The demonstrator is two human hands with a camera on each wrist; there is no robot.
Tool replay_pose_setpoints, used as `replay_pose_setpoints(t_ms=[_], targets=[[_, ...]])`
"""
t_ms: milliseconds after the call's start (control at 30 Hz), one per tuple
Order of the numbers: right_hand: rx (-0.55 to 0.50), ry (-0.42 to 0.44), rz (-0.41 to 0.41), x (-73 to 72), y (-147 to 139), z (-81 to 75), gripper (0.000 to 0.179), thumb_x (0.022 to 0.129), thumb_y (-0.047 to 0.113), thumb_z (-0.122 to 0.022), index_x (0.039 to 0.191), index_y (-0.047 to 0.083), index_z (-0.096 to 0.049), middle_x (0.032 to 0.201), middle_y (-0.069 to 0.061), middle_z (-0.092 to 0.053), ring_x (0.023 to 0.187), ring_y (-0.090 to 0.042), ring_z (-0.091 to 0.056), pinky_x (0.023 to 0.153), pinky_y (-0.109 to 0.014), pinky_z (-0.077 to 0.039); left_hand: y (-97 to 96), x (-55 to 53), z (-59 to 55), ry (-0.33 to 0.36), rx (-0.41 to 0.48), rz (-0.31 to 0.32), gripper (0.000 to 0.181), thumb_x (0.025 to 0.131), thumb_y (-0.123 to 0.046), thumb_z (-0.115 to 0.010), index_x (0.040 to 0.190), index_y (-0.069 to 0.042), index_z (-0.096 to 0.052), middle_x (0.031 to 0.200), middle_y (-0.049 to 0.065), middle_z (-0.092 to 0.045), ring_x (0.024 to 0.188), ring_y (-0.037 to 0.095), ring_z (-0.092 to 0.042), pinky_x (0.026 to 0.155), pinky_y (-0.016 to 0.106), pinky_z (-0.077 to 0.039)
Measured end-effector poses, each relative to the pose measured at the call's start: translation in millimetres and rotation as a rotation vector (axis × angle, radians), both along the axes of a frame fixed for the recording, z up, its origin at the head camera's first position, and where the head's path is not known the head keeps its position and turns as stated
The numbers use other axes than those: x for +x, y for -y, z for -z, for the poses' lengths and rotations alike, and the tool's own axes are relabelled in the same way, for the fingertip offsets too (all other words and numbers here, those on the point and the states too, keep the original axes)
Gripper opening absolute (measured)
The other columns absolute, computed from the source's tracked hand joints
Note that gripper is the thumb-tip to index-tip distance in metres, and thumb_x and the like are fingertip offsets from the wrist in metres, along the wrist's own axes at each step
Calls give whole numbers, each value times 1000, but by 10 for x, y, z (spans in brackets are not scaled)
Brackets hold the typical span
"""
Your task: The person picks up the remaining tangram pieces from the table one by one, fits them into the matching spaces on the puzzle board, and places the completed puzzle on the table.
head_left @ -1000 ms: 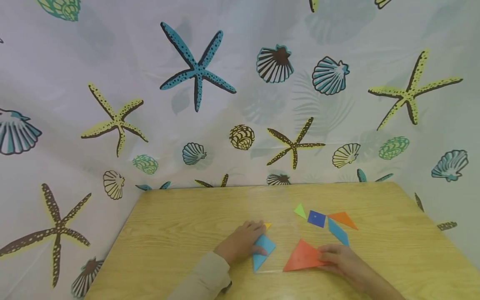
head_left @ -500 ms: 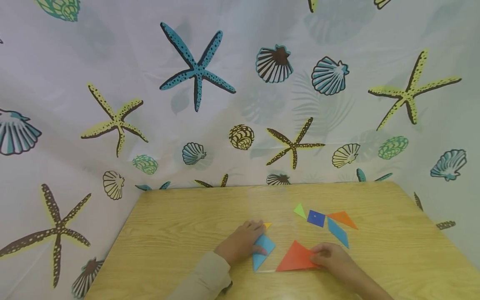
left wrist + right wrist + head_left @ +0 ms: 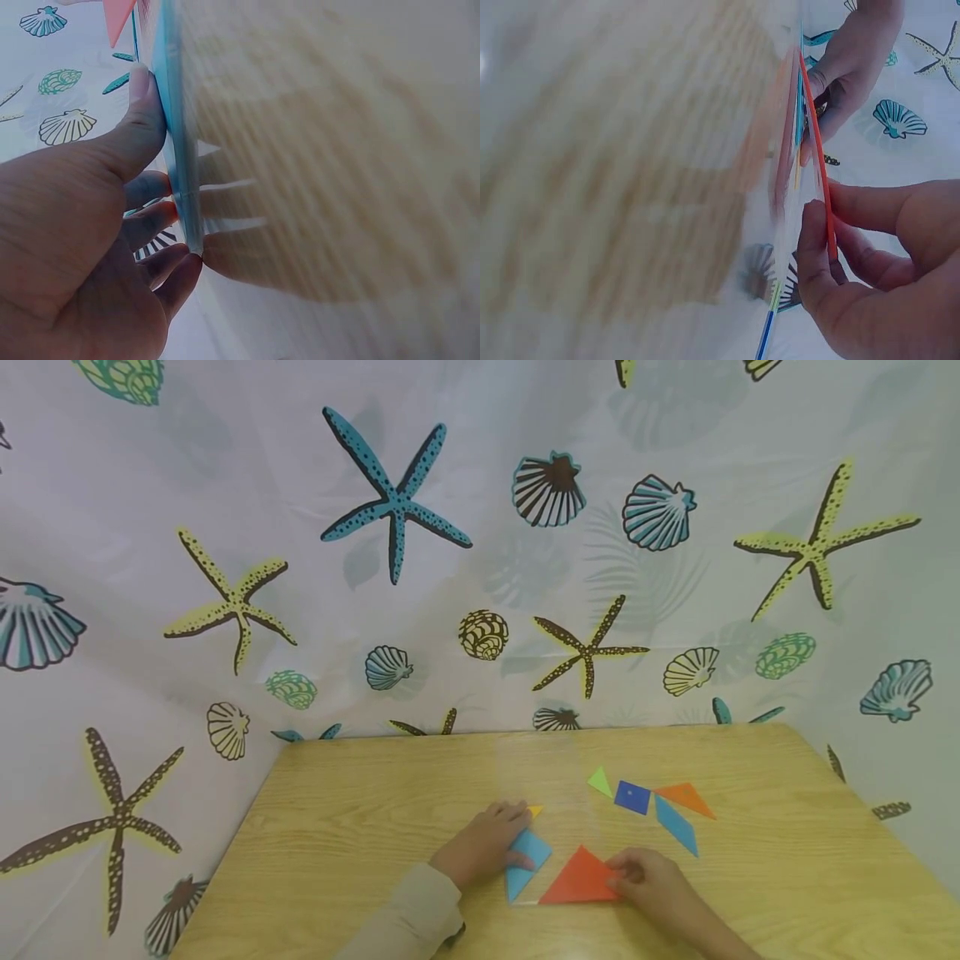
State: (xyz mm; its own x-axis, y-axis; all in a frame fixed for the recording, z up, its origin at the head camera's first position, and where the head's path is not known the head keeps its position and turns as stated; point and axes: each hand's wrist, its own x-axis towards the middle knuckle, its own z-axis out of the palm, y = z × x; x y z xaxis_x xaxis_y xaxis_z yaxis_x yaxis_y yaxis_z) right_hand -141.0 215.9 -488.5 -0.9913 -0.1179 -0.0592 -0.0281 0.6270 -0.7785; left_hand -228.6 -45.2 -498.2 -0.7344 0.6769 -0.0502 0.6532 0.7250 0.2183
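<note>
My right hand [image 3: 651, 883]: pinching one flat red triangle [image 3: 580, 880], right of the flat light-blue piece [image 3: 532, 846]. My left hand [image 3: 482, 845]: resting thereon, fingers apart.

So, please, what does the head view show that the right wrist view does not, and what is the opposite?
Only the head view: the orange triangle, the light blue parallelogram and the pale sleeve on the left arm.

Only the right wrist view: an edge-on look at the red triangle, with its held side raised above the table and fingertips on both faces.

Both: the left hand, the right hand pinching that triangle, and the cloth with shells.
</note>
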Motion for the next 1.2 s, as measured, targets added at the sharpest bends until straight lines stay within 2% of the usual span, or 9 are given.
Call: replay_pose_setpoints(t_ms=[133, 367, 533, 867, 1200], targets=[[16, -25, 10, 13, 77, -5, 18, 79, 11, -71, 96, 5, -66, 86, 1, -63, 75, -12, -58, 64, -22, -49, 0, 8, -4, 4, -2, -2, 74, 85, -54, -51, 143, -10, -37, 149, 4, -29, 135, 23, -27, 107, 40, -27], [-2, -7, -9, 29, 182, -1, 17, 80, 8, -70, 95, 2, -64, 82, -1, -58, 73, -13, -55, 62, -22, -48, 8, 39, -42, -6, 6, 14, 72, 86, -51, -52, 142, -8, -38, 148, 6, -31, 134, 24, -28, 106, 41, -29], [22, -7, -21, 29, 239, -24, 17, 80, 8, -70, 95, 2, -65, 82, 0, -58, 72, -12, -55, 61, -22, -48, 8, 50, -60, -3, 5, 11, 71, 86, -51, -52, 142, -8, -38, 148, 5, -32, 134, 24, -29, 106, 41, -29], [50, -87, -66, 9, 338, 22, 13, 79, 7, -71, 90, 3, -67, 80, 2, -57, 72, -12, -53, 60, -21, -47, -9, 25, -49, -14, -35, 8, 72, 86, -54, -50, 142, -10, -39, 148, 4, -31, 134, 24, -29, 107, 39, -29], [142, -33, -64, 1, 377, -14, 12, 81, 12, -71, 91, 6, -68, 82, 3, -57, 76, -11, -54, 64, -25, -47, 8, 26, -27, -50, -15, 29, 72, 86, -53, -51, 141, -8, -40, 147, 5, -33, 133, 24, -31, 106, 39, -29]])
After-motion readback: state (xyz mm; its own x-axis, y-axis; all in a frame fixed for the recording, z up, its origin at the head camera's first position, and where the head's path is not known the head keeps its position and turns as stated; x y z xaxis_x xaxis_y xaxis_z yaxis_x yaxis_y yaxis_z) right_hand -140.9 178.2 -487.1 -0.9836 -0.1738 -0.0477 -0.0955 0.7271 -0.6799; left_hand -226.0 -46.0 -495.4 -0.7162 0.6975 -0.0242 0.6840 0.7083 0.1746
